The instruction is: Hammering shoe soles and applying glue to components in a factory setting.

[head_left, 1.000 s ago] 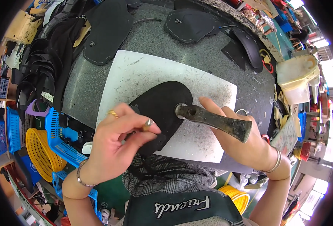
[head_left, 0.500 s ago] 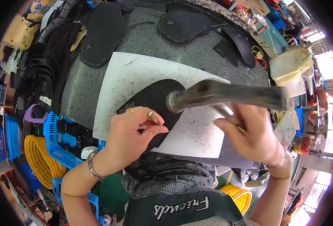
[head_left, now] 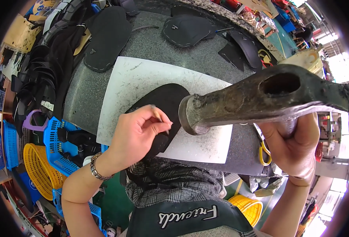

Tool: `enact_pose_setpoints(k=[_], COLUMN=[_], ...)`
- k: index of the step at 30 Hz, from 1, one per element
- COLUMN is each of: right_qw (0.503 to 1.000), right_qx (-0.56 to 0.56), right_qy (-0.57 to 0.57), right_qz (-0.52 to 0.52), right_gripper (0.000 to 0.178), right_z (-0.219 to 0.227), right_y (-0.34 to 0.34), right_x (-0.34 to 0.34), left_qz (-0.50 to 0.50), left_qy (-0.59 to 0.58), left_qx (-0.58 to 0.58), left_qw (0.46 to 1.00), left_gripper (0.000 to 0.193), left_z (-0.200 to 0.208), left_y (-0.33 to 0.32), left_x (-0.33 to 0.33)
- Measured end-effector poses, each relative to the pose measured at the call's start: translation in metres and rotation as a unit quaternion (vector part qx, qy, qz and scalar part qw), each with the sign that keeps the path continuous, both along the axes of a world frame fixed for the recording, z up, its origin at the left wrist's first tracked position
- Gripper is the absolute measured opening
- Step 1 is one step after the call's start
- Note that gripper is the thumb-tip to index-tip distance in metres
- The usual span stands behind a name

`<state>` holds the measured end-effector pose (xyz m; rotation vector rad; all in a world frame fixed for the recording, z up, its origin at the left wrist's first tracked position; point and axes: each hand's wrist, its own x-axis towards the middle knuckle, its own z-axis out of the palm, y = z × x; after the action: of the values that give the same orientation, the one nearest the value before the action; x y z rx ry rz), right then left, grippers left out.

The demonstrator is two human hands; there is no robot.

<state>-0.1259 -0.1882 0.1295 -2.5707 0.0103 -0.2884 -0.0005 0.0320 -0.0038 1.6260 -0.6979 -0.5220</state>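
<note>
My left hand (head_left: 137,132) pinches a short metal punch (head_left: 157,113) between thumb and fingers. It stands over a black sole-shaped piece (head_left: 170,96); the punch's lower end is hidden by my fingers. That piece lies flat on a worn white board (head_left: 115,93). Closed round the handle of a dark metal hammer (head_left: 237,100), my right hand (head_left: 295,146) is to the right of the board. The hammer is raised close to the camera, its round striking face toward the left hand and apart from it. Its head hides part of the board.
Several black sole-shaped pieces (head_left: 188,29) lie along the far side of the grey speckled table (head_left: 81,104). Yellow-handled scissors (head_left: 264,153) rest at the table's right. Blue baskets (head_left: 60,152) and a yellow basket (head_left: 40,168) stand at left, with stacked black pieces (head_left: 36,75) behind.
The hammer has risen toward the camera and shifted right with my right hand. The left hand has moved slightly up and left, still gripping the punch. The yellow-handled scissors have come into sight.
</note>
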Motion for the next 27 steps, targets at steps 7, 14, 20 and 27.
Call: enact_pose_setpoints(k=[7, 14, 20, 27], right_qw=[0.979, 0.997, 0.956, 1.0], right_qx=[-0.136, -0.069, -0.2, -0.02], right_qy=[-0.132, 0.003, 0.103, 0.007], right_qz=[0.076, 0.022, 0.189, 0.007], right_gripper=[0.035, 0.037, 0.02, 0.025], right_z=[-0.003, 0.002, -0.009, -0.004], right_y=[-0.011, -0.005, -0.007, -0.004], right_x=[0.007, 0.002, 0.011, 0.005], left_qz=[-0.004, 0.009, -0.02, -0.002], left_qy=[-0.132, -0.275, -0.173, -0.204], left_qx=[0.014, 0.029, 0.068, 0.036], left_qw=[0.991, 0.961, 0.982, 0.978], left_gripper=[0.008, 0.017, 0.011, 0.008], left_z=[0.003, -0.005, 0.008, 0.004], left_y=[-0.004, -0.005, -0.005, -0.006], left_x=[-0.004, -0.012, -0.003, -0.005])
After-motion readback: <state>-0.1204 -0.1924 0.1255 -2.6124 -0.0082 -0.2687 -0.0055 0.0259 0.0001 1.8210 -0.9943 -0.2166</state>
